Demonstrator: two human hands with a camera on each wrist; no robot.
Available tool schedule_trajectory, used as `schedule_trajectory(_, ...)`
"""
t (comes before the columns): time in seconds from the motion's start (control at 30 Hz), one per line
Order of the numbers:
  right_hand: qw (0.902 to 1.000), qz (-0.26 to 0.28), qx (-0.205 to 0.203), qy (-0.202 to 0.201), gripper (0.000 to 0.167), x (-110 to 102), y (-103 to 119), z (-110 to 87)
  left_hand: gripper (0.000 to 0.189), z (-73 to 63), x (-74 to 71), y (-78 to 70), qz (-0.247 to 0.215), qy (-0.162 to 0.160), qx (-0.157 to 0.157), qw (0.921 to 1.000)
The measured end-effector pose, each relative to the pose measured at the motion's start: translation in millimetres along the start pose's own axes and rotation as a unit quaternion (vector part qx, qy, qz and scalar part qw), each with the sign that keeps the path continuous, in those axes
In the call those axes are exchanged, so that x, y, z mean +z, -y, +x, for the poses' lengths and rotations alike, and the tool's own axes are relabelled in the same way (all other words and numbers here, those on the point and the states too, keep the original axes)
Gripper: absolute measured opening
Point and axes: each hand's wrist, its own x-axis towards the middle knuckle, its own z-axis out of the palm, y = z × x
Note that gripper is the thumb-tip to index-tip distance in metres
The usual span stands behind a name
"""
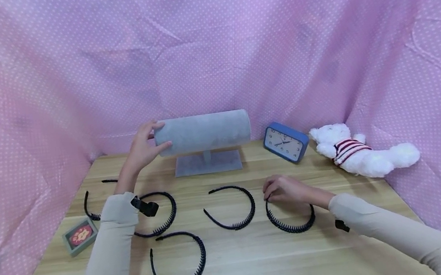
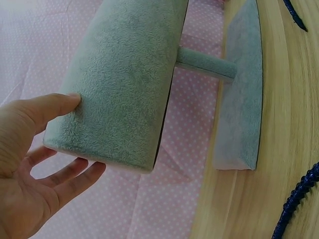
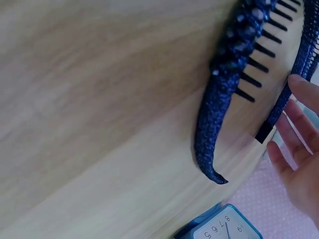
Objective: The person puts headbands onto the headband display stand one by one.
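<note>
A grey plush cylinder [image 1: 203, 132] stands on a T-shaped display stand with a flat base [image 1: 191, 165] at the back of the table. My left hand [image 1: 143, 149] grips its left end, the thumb on the front and the other fingers about the end face, as the left wrist view shows. At the right, my right hand [image 1: 286, 189] pinches one end of a dark toothed headband [image 1: 291, 228], whose curve lies towards me. In the right wrist view, the thumb touches a glittery dark-blue band [image 3: 301, 64] near its black tip.
More dark headbands lie about: one in the middle [image 1: 252, 202], one in front [image 1: 203, 254], others at the left [image 1: 173, 209], partly behind my left forearm. A small framed picture [image 1: 80, 236] lies far left. A blue clock [image 1: 286, 142] and a white teddy bear [image 1: 363, 154] sit back right.
</note>
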Motion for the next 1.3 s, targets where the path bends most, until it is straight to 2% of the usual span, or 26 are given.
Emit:
schedule_trajectory(0.17,0.9999,-0.005,-0.008,0.003,0.011,-0.8,-2.9,3.6,0.062,-2.4,0.5,-0.5,-0.008,-0.006,0.0,1.0)
schedule_trajectory(0.3,0.9992,-0.004,-0.032,-0.024,0.01,-0.4,-7.5,6.0,0.061,-2.8,2.3,-0.3,-0.011,-0.01,0.01,0.9998)
schedule_trajectory(0.47,0.9968,-0.005,-0.044,-0.067,0.012,-4.4,-11.6,6.7,0.059,-2.6,4.6,1.6,-0.015,-0.016,0.021,0.9995)
schedule_trajectory(0.7,0.9919,-0.016,-0.014,-0.126,0.016,-18.4,-13.8,10.2,0.059,-2.2,2.0,0.9,-0.023,-0.009,0.021,0.9995)
schedule_trajectory(1.1,0.9849,-0.025,0.034,-0.168,0.013,-39.6,-19.0,9.6,0.061,-2.8,1.7,-0.4,-0.009,-0.007,0.023,0.9997)
schedule_trajectory(1.3,0.9781,-0.019,0.035,-0.204,0.014,-50.0,-21.4,10.6,0.061,-2.8,1.3,0.1,-0.005,-0.003,0.017,0.9998)
